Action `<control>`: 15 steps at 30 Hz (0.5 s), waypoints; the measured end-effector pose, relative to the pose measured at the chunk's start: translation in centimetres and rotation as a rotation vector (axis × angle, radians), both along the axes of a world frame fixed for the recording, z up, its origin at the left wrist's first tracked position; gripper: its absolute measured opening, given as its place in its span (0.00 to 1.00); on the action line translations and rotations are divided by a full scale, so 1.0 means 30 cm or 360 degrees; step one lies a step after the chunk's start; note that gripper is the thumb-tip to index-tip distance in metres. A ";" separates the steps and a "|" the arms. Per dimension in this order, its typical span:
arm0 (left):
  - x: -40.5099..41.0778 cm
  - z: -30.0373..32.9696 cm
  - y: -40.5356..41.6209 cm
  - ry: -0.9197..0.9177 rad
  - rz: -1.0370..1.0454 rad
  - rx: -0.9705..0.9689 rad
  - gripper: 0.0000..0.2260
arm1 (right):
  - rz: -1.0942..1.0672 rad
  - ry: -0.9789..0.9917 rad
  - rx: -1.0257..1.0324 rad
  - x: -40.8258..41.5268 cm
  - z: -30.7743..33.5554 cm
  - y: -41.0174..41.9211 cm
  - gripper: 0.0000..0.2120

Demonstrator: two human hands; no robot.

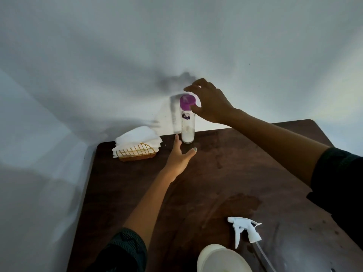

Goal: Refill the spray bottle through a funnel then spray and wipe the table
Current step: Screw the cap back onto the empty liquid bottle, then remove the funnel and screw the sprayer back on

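A tall clear bottle (188,126) with a purple cap (187,102) stands at the far edge of the dark wooden table (225,173). My right hand (210,103) hovers beside the cap with fingers spread, not gripping it. Just in front of the bottle's base, my left hand (179,156) reaches forward with fingers straight and holds nothing. The white spray trigger head (244,229) with its tube lies on the table near me. A cream funnel (222,258) sits at the bottom edge, and whatever is under it is hidden.
A gold wire holder with white napkins (137,143) stands at the table's far left corner. A wet patch (241,205) darkens the wood near the trigger head. A white wall runs behind and to the left of the table.
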State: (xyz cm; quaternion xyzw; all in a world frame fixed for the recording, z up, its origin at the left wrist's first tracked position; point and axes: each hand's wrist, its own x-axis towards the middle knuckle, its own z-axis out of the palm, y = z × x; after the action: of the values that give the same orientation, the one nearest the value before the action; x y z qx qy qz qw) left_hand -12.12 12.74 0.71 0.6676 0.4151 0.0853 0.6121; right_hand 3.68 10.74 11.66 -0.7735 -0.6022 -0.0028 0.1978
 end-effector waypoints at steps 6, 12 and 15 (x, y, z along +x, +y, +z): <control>-0.182 0.017 -0.155 -0.0115 0.0059 -0.0059 0.31 | -0.0060 0.0490 0.0158 -0.103 0.098 -0.222 0.12; -0.427 -0.030 -0.415 -0.0193 0.0091 -0.0007 0.20 | 0.0109 0.0869 -0.0387 -0.282 0.032 -0.583 0.13; -0.517 -0.073 -0.551 -0.0169 0.0074 -0.0100 0.19 | 0.0088 0.1038 -0.0602 -0.359 -0.029 -0.745 0.16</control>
State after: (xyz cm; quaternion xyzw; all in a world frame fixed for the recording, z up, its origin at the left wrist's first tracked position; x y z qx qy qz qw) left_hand -27.63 -3.81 -1.48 0.6327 0.4000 0.1217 0.6518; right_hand -7.08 -11.61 10.80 -0.7399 -0.5182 0.3602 0.2330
